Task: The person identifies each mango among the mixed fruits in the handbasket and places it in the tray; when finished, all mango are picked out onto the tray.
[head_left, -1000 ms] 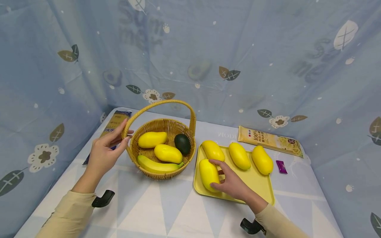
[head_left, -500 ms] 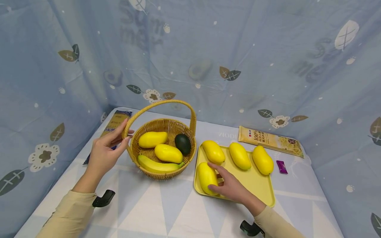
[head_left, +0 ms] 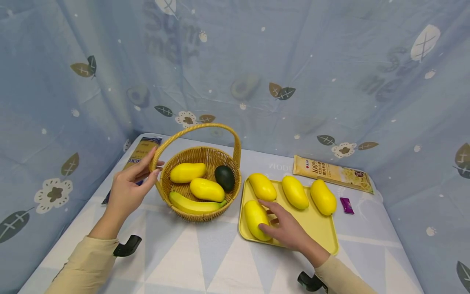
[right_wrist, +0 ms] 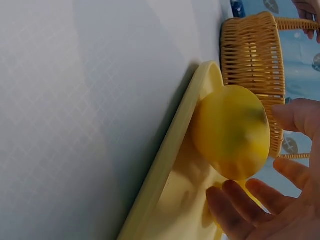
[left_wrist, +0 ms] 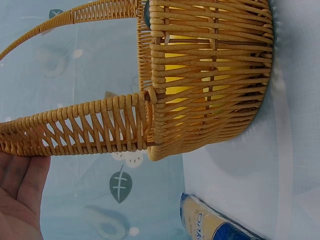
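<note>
My left hand [head_left: 128, 185] holds the handle of a wicker basket [head_left: 198, 218] on its left side, thumb in front and fingers behind. In the basket lie two yellow mangoes [head_left: 188, 172], a banana [head_left: 194, 204] and a dark green avocado [head_left: 225, 177]. On the yellow tray [head_left: 312, 232], a mango [head_left: 256, 220] rests at the front left corner. My right hand [head_left: 284, 226] is spread around that mango's right side; in the right wrist view its fingers [right_wrist: 235, 205] stand apart from the fruit. Three more mangoes [head_left: 295, 192] line the tray's back.
A beige pasta packet [head_left: 334, 173] lies behind the tray, and a small purple wrapped sweet [head_left: 346, 205] to its right. Another packet, blue and tan [head_left: 143, 151], lies left of the basket, partly behind my left hand. Patterned curtains [head_left: 242, 49] enclose the table.
The mango by my right hand has come down slightly into the tray's front left corner, and the fingers have loosened from it. My left hand stays on the basket handle.
</note>
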The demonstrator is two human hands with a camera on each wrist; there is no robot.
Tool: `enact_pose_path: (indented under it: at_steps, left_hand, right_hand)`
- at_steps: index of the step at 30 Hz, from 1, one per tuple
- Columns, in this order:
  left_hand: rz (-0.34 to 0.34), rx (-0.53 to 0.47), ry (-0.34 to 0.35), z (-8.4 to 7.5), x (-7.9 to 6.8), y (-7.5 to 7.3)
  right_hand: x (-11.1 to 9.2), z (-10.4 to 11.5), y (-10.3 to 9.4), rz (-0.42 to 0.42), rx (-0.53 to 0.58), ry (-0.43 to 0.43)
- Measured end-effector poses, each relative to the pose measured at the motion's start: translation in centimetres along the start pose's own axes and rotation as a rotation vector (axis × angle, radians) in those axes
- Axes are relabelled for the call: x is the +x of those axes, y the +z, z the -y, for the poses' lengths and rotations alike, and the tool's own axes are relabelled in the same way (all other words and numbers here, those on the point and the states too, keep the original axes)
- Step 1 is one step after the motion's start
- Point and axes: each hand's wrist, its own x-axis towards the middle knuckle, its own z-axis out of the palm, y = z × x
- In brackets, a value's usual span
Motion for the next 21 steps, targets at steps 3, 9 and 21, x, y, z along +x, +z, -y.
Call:
enact_pose_path:
  at_steps: [3,9,21]
  left_hand:
    - [0.001,-0.001,-0.002,0.0,0.0,0.0]
    - [0.001,-0.002,0.002,0.0,0.0,-0.1]
    - [-0.001,-0.006,0.013,-0.1,0.0,-0.1]
  right_hand:
    - [0.0,0.2,-0.2,-0.041,-0.015,-0.033]
    - [0.2,0.7,-0.5,-0.088,-0.052,-0.097]
    - [2.2,3.6,-0.8,-0.145,-0.088,-0.222]
